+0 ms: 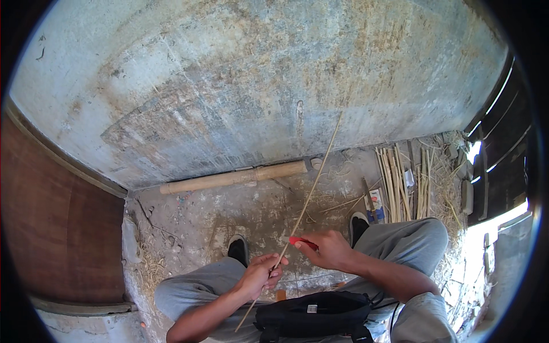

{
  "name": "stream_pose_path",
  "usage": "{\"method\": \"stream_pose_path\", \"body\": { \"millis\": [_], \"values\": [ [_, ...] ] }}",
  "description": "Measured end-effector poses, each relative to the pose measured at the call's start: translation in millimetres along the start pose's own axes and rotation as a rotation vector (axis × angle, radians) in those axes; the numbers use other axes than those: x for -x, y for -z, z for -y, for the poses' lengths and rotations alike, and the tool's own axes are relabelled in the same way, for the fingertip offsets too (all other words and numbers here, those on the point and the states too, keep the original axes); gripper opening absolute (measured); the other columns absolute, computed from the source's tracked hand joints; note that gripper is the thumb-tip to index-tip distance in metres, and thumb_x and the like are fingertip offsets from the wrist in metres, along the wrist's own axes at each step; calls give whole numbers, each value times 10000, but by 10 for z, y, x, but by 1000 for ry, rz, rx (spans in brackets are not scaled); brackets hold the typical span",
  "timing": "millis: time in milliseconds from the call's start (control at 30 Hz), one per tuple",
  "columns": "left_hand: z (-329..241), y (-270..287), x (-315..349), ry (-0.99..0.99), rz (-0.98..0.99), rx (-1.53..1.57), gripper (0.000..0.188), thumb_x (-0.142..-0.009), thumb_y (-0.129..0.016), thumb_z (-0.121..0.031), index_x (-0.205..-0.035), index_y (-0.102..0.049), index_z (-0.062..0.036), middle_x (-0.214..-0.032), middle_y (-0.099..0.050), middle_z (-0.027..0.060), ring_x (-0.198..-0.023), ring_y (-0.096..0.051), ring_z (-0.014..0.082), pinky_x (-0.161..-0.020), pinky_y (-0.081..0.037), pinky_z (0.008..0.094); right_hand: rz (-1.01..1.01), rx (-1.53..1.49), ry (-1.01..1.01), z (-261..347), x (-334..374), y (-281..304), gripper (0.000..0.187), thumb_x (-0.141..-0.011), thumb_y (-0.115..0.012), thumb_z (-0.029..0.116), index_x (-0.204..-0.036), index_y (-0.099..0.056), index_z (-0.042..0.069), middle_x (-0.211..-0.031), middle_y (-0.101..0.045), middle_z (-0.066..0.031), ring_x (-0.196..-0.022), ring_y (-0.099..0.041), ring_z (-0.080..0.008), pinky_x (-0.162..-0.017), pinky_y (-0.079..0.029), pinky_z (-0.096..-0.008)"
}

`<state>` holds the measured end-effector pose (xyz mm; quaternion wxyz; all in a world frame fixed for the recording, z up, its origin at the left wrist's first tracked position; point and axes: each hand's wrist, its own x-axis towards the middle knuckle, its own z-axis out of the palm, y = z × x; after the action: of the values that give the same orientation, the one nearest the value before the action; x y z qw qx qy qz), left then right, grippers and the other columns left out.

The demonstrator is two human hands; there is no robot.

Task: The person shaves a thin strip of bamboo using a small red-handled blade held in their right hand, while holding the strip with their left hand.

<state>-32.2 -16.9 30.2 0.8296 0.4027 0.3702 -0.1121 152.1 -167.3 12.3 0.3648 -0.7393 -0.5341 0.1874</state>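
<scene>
A thin stick (311, 194) is held aslant by the left hand (264, 273), its long end rising ahead of the fingers and its short end passing back below the hand. The left fingers are curled closed around it. A red knife (303, 242) is gripped in the right hand (329, 250), whose fingers are folded about the handle; its tip is set close by the stick, just ahead of the left hand, though whether contact is made cannot be told. A bundle of sticks (394, 183) is laid ahead and right of the right hand. Beyond both hands, a bamboo pole (246, 178) is placed along the wall (240, 91).
</scene>
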Motion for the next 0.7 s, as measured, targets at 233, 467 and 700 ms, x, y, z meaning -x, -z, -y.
{"method": "stream_pose_path", "body": {
  "millis": [233, 467, 700],
  "values": [
    [20, -18, 11, 7, -24, 8, 280, -1093, -414, -248, -1046, -569, -20, -643, -403, -19, -434, -332, 70, -410, -259, 255, -26, -7, -15, 90, 151, -41, 303, -962, -644, 359, -955, -727, 67, -680, -676, -158, -580, -656, -385, -542, -510, -490],
    [33, -99, 42, -17, -89, -61, 291, -1103, -412, -272, -1033, -559, -31, -650, -389, -30, -452, -321, 63, -419, -242, 248, -78, 100, 24, 79, 160, -58, 252, -913, -725, 307, -923, -738, 55, -682, -675, -126, -574, -659, -336, -508, -504, -433],
    [53, -97, 35, -33, -115, -96, 305, -1104, -420, -289, -1022, -563, -33, -660, -397, -30, -466, -317, 57, -425, -240, 245, -139, 168, 16, 73, 179, -106, 247, -897, -744, 297, -908, -739, 50, -678, -671, -129, -563, -661, -323, -498, -502, -429]
  ]
}}
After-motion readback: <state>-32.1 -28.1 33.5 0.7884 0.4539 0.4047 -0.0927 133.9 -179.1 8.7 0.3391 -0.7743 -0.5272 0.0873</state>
